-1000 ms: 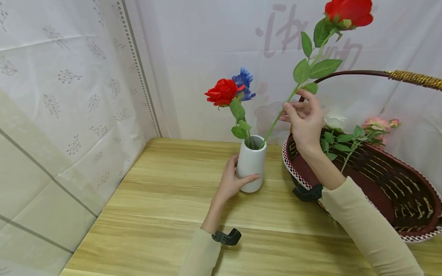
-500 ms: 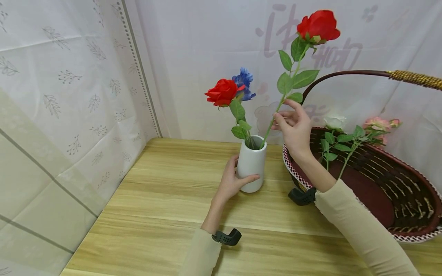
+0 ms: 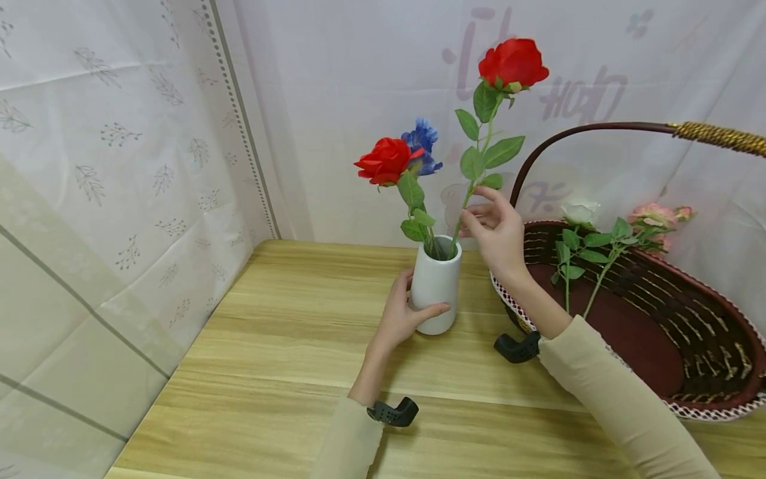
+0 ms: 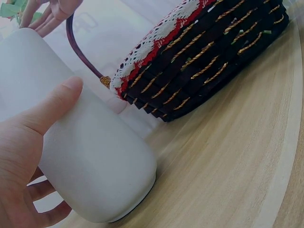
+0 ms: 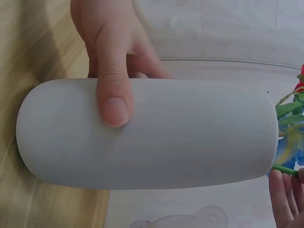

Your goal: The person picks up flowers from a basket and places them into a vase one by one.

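Observation:
A white vase (image 3: 437, 286) stands upright on the wooden table, and my left hand (image 3: 407, 313) grips its lower left side, thumb across the front. My right hand (image 3: 495, 233) pinches the green stem of a tall red flower (image 3: 513, 64) between thumb and fingertips. That stem's lower end is inside the vase mouth, hidden by the wall. A red rose (image 3: 385, 161) and a blue flower (image 3: 422, 143) stand in the vase, leaning left. In the left wrist view the thumb lies along the vase (image 4: 99, 152). The right wrist view shows the vase (image 5: 190, 137) sideways, with the green stem at its rim.
A dark woven basket (image 3: 712, 332) with lace trim and an arched handle (image 3: 604, 126) stands right of the vase. In it lie a white flower (image 3: 580, 213) and pink flowers (image 3: 653, 216). A white printed curtain (image 3: 335, 100) hangs behind the table (image 3: 269, 346).
My right hand has moved left and down with the tall red flower. Its stem stands more upright and its bloom is lower and nearer the vase. The left hand and vase stay put.

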The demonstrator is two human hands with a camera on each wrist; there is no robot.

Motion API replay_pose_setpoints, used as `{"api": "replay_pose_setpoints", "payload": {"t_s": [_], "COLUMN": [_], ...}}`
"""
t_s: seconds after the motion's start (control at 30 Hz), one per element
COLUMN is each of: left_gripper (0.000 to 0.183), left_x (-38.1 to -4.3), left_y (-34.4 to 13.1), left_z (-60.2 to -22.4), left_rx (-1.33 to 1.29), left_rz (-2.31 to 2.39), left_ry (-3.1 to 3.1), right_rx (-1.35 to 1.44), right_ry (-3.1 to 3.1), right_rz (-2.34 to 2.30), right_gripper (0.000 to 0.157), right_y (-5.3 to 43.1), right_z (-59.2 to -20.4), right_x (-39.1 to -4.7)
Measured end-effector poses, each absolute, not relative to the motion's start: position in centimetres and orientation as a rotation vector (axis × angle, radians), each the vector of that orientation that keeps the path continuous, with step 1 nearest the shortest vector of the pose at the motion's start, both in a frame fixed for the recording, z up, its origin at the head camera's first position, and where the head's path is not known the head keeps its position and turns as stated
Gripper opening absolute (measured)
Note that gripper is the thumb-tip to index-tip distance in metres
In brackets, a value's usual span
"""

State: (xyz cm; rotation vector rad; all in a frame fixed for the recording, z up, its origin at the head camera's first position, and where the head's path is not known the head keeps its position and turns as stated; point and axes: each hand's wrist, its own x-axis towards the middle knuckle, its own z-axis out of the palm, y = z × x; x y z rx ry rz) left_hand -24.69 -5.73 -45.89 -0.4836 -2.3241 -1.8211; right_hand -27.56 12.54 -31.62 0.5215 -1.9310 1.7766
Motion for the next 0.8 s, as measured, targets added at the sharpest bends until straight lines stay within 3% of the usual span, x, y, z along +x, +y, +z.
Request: {"api": "replay_pose_setpoints", "payload": {"t_s": [0.8], "left_gripper": [0.083], "left_x": [-24.7], "left_y": [-5.7], "left_z": [-45.9], "left_rx": [-0.477], "left_rz": [-1.832], "left_ry": [-2.322], "right_rx": [0.443], "right_ry": [-2.229], "right_rz": [1.549], "right_gripper": [0.038], "right_y": [11.5], "right_z": [-33.4], "right_x": [-27.8]}}
